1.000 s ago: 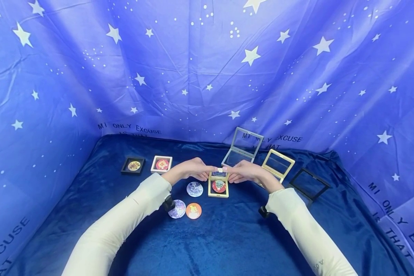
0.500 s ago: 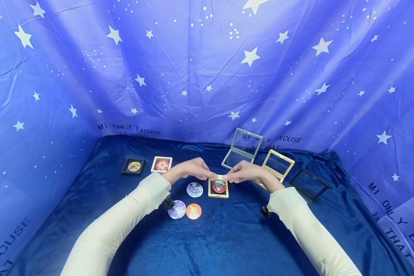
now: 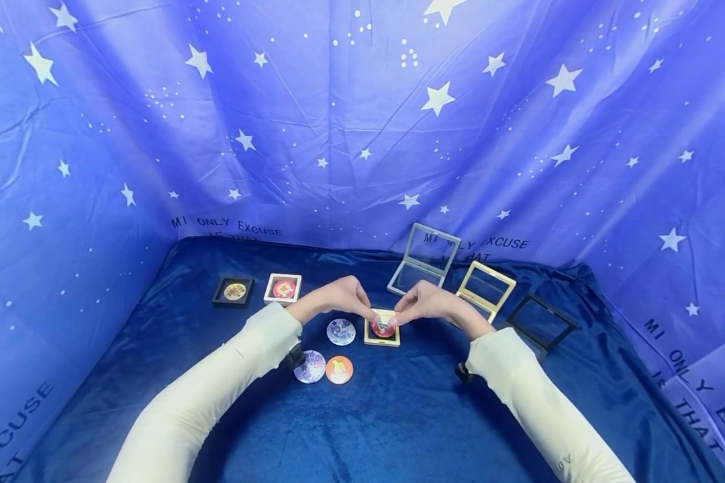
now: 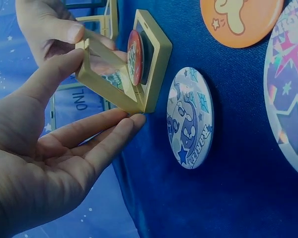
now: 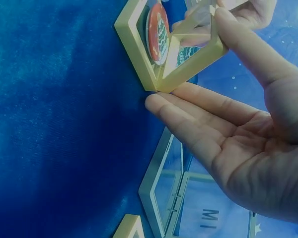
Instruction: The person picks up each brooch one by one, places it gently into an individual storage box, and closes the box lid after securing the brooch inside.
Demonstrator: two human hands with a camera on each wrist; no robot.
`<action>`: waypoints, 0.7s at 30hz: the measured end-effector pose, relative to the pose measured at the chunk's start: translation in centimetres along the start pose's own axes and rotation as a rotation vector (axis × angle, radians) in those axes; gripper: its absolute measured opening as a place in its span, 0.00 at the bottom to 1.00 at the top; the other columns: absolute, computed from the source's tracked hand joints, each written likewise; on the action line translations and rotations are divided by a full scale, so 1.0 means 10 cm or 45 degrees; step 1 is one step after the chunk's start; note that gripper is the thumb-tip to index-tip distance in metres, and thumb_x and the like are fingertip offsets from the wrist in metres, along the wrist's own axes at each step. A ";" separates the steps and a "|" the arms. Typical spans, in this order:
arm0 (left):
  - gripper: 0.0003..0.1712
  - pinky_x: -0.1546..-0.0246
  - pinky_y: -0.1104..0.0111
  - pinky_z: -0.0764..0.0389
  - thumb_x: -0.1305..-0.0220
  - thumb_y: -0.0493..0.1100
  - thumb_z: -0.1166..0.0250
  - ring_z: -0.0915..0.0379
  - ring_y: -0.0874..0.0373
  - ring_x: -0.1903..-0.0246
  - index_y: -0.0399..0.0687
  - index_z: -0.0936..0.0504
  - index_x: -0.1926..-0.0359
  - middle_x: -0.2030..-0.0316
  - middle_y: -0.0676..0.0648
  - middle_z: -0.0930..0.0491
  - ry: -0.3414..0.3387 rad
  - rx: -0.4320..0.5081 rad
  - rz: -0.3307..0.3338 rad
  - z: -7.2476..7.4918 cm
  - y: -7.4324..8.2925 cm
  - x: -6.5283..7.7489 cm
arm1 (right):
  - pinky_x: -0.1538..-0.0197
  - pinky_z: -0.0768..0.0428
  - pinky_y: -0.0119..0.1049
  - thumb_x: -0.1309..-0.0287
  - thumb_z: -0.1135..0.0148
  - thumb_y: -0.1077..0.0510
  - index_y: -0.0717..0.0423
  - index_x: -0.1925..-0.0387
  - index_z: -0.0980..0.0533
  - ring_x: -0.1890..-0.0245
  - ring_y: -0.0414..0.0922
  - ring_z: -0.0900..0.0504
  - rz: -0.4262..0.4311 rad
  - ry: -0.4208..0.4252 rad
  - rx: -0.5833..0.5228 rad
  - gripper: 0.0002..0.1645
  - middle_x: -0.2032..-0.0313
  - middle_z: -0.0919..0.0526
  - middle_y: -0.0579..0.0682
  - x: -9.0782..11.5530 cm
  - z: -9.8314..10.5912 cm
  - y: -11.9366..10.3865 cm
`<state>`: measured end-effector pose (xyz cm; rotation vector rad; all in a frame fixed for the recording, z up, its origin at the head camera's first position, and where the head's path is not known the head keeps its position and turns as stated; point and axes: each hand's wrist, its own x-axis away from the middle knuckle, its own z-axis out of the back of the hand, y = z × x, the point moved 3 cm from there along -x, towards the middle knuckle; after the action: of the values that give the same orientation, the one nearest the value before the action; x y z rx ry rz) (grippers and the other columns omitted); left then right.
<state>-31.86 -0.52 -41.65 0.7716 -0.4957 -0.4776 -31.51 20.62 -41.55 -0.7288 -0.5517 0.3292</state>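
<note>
A small yellow hinged display frame [image 3: 382, 343] lies on the cloth, with a red round badge [image 3: 382, 330] bearing a Christmas tree standing out from its clear film. Its lid [image 4: 107, 89] leans partly folded over the badge in both wrist views. My left hand [image 3: 347, 296] holds the lid's left side: the thumb is on the free edge, the fingertips by the hinge. The right side is held the same way by my right hand [image 3: 425, 302]. Just left of the frame lies a purple-and-white badge [image 4: 190, 119].
Near the left forearm lie another purple badge [image 3: 310, 367] and an orange badge [image 3: 340, 369]. A black frame [image 3: 216, 295] and a white frame [image 3: 270, 288] holding badges sit at left. Unfolded grey [image 3: 406, 260], yellow [image 3: 510, 295] and black [image 3: 564, 329] frames stand at right.
Both hands have swung the yellow frame's lid forward and down over the red badge. The frame's base and the other badges have stayed in place.
</note>
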 end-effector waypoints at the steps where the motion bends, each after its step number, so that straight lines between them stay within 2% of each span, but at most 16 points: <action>1: 0.17 0.55 0.67 0.16 0.46 0.48 0.22 0.17 0.59 0.62 0.39 0.08 0.60 0.57 0.43 0.10 0.003 -0.023 -0.007 0.00 0.01 0.00 | 0.45 0.17 0.45 0.47 0.22 0.48 0.62 0.50 0.15 0.51 0.46 0.14 0.011 0.004 0.004 0.28 0.52 0.10 0.55 0.00 -0.01 0.00; 5: 0.18 0.54 0.68 0.16 0.48 0.48 0.20 0.15 0.59 0.57 0.40 0.08 0.60 0.56 0.44 0.10 0.006 -0.094 -0.030 -0.01 0.03 0.03 | 0.48 0.15 0.45 0.49 0.21 0.49 0.64 0.52 0.15 0.52 0.48 0.12 0.071 0.015 0.039 0.28 0.54 0.10 0.57 0.02 -0.03 -0.01; 12: 0.17 0.67 0.73 0.19 0.51 0.48 0.18 0.19 0.63 0.71 0.41 0.08 0.64 0.67 0.48 0.09 0.036 -0.155 -0.059 -0.05 0.04 0.04 | 0.50 0.14 0.46 0.53 0.18 0.47 0.63 0.54 0.13 0.54 0.48 0.11 0.124 0.090 0.151 0.30 0.55 0.10 0.57 0.04 -0.07 -0.03; 19: 0.24 0.68 0.72 0.19 0.55 0.47 0.16 0.20 0.64 0.73 0.37 0.09 0.60 0.66 0.46 0.10 0.120 -0.169 -0.052 -0.11 0.03 0.06 | 0.50 0.14 0.46 0.57 0.16 0.47 0.60 0.57 0.12 0.54 0.49 0.11 0.107 0.155 0.227 0.28 0.57 0.09 0.55 0.06 -0.13 -0.06; 21: 0.24 0.71 0.74 0.21 0.55 0.48 0.16 0.22 0.64 0.75 0.36 0.09 0.60 0.68 0.45 0.10 0.140 -0.179 -0.054 -0.13 0.03 0.07 | 0.50 0.14 0.46 0.58 0.15 0.48 0.60 0.57 0.13 0.54 0.49 0.11 0.104 0.174 0.256 0.28 0.57 0.09 0.54 0.07 -0.15 -0.07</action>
<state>-30.50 -0.04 -42.11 0.6701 -0.3404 -0.5014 -30.02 19.61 -41.70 -0.5751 -0.3543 0.4012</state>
